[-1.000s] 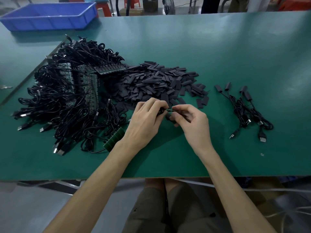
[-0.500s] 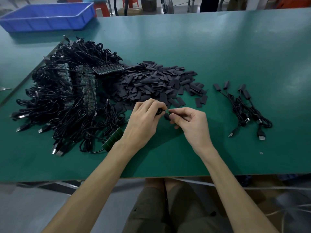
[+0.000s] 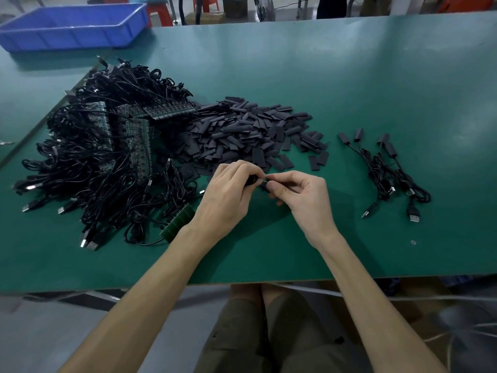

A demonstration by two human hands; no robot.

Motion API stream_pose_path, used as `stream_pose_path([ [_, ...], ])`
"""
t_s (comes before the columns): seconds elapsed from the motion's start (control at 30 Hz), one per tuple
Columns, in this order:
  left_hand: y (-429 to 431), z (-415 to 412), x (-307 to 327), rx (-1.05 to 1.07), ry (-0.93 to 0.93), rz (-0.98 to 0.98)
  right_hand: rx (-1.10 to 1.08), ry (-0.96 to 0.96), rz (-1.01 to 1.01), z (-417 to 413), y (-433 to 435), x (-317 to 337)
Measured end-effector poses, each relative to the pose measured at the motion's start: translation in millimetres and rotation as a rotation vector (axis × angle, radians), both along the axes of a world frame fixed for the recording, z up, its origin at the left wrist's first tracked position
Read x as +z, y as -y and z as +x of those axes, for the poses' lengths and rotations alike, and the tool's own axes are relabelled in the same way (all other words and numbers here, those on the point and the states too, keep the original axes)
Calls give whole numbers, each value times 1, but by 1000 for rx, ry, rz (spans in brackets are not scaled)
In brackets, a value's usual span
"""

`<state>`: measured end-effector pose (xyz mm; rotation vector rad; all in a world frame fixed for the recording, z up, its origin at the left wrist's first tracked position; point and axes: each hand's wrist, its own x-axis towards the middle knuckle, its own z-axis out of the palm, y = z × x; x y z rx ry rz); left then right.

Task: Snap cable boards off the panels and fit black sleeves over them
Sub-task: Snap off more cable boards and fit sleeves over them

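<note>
Barely any change over the last second: the left hand (image 3: 228,195) and right hand (image 3: 301,200) stay pressed together at centre frame, just in front of the sleeve pile (image 3: 242,133). A sliver of green cable board (image 3: 265,180) shows between the fingertips, pinched by the right. The left grips a black piece (image 3: 251,181), which looks like a sleeve, though I can't tell for sure. The fitting seems to be still in progress. Finished cables (image 3: 387,168) wait at right on the desk (image 3: 349,76).
</note>
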<state>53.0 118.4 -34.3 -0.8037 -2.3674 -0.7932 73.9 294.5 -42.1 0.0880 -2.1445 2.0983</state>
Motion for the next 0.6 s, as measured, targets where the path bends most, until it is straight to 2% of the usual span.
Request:
stream_pose_path([
  [0.3,-1,-1,-1,41,-12,-26,54,29,52,-4,-1,-1],
  [0.6,-4,-2,0,36,58,-66,-6,-15,197,-2,3,-3],
])
